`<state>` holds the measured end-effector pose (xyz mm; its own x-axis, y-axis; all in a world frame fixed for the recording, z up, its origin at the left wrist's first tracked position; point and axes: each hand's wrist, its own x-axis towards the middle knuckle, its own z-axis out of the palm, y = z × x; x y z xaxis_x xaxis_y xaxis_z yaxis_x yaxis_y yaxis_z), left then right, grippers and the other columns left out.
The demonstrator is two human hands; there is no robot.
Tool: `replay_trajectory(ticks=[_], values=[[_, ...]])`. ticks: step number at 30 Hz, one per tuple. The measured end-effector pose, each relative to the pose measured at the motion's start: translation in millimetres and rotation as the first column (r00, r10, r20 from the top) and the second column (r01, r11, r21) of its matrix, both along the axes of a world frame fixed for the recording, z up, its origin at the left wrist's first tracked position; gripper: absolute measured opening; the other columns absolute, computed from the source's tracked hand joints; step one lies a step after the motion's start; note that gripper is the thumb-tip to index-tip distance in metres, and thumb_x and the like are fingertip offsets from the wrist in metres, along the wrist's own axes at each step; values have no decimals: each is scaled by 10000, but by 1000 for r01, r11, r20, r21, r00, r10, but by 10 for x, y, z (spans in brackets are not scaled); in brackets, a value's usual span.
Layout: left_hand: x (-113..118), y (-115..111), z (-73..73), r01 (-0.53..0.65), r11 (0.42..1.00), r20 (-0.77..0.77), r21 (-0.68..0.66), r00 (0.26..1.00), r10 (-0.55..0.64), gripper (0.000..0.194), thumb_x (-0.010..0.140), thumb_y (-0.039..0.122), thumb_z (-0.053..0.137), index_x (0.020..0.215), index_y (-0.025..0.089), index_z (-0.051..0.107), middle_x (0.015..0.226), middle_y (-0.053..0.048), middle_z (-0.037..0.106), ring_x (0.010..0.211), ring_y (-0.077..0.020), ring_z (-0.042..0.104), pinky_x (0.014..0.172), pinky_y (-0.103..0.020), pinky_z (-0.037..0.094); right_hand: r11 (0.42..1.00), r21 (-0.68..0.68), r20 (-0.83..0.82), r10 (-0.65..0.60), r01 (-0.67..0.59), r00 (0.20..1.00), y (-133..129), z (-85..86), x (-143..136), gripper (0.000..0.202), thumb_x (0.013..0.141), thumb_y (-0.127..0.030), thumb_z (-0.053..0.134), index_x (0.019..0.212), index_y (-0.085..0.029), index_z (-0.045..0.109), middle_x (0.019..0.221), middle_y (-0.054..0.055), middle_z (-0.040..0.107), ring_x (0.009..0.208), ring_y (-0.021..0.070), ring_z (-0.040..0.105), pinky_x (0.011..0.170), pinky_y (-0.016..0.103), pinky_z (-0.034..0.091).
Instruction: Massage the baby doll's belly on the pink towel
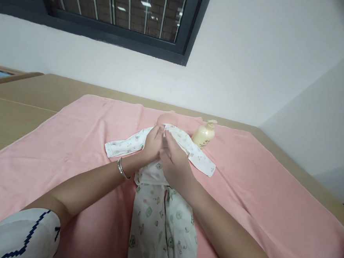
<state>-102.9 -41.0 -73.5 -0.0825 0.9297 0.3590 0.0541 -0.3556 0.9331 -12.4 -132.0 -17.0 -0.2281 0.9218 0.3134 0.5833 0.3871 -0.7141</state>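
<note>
What looks like a baby doll lies on its back on the pink blanket [107, 128], wearing a white printed top [203, 161] and matching trousers [148, 217]. Only the bald crown of the doll's head [166, 119] shows past my fingers. Over its chest, my left hand [153, 144] and my right hand [174, 160] face each other palm to palm. Both have their fingers stretched out, with tips close together. Whether the palms touch the top, or anything lies between them, is hidden. A silver bangle [122, 168] circles my left wrist.
Just right of the doll stands a cream pump bottle [202, 135], slightly tilted. The blanket covers much of a wooden table [45, 92], which meets a white wall [223, 69] at the back. Above is a dark-framed window [123, 27] with bars.
</note>
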Motion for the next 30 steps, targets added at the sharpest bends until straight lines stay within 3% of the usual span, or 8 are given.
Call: replay_trajectory(ticks=[5, 9, 12, 15, 19, 22, 26, 30], values=[[-75, 89, -115, -110, 991, -186, 82, 975, 124, 290, 936, 205, 400, 1123, 178, 621, 1218, -98, 674, 1171, -221, 612, 1047, -399, 474, 999, 41, 318, -21, 9, 948, 400, -290, 118, 608, 905, -128, 337, 1506, -40, 346, 1561, 173, 375, 1496, 266, 254, 1237, 493, 209], [-100, 91, -197, -93, 960, -392, 265, 899, 195, 334, 881, 119, 399, 1111, 162, 637, 1161, -110, 693, 1149, -240, 612, 1073, -432, 453, 997, 56, 424, 20, -48, 905, 717, -412, 383, 532, 968, -281, 372, 1479, -150, 436, 1595, 100, 332, 1509, 270, 213, 1239, 526, 132], [-89, 71, -228, -89, 953, -421, 289, 882, 210, 336, 896, 136, 396, 1128, 162, 639, 1164, -110, 699, 1147, -244, 616, 1069, -438, 460, 997, 35, 389, -83, 75, 918, 831, -443, 509, 584, 1005, -436, 327, 1499, -135, 402, 1605, 117, 303, 1508, 278, 214, 1229, 503, 180], [-83, 51, -228, -110, 953, -427, 283, 875, 228, 336, 926, 201, 411, 1183, 154, 623, 1215, -122, 685, 1177, -258, 606, 1078, -457, 449, 972, 77, 451, -233, 223, 862, 720, -432, 420, 627, 1009, -414, 299, 1498, -28, 368, 1563, 210, 353, 1487, 319, 264, 1211, 510, 227], [-94, 46, -229, -118, 936, -413, 330, 874, 256, 352, 959, 245, 371, 1179, 137, 624, 1214, -140, 685, 1170, -262, 607, 1075, -466, 439, 989, 148, 573, -98, 14, 814, 521, -373, 227, 552, 964, -230, 334, 1480, -53, 419, 1546, 171, 401, 1485, 316, 271, 1217, 511, 207], [-96, 50, -230, -129, 925, -416, 357, 865, 281, 343, 967, 253, 357, 1141, 157, 636, 1174, -127, 700, 1142, -255, 617, 1064, -459, 439, 988, 103, 549, 40, -114, 835, 614, -353, 301, 523, 987, -261, 316, 1488, -164, 430, 1573, 78, 378, 1498, 273, 247, 1227, 530, 166], [-81, 50, -231, -126, 929, -420, 349, 865, 275, 329, 970, 266, 373, 1150, 170, 632, 1198, -116, 694, 1179, -252, 601, 1085, -462, 417, 993, 55, 479, -114, 100, 871, 812, -393, 490, 609, 1020, -453, 289, 1511, -102, 374, 1597, 144, 312, 1499, 289, 241, 1219, 498, 207], [-85, 60, -248, -145, 939, -411, 311, 871, 271, 320, 956, 250, 388, 1149, 181, 633, 1211, -106, 688, 1187, -249, 597, 1091, -458, 419, 962, 141, 552, -273, 234, 788, 645, -383, 352, 572, 1022, -348, 268, 1469, -24, 417, 1519, 213, 427, 1446, 323, 351, 1191, 494, 266]])
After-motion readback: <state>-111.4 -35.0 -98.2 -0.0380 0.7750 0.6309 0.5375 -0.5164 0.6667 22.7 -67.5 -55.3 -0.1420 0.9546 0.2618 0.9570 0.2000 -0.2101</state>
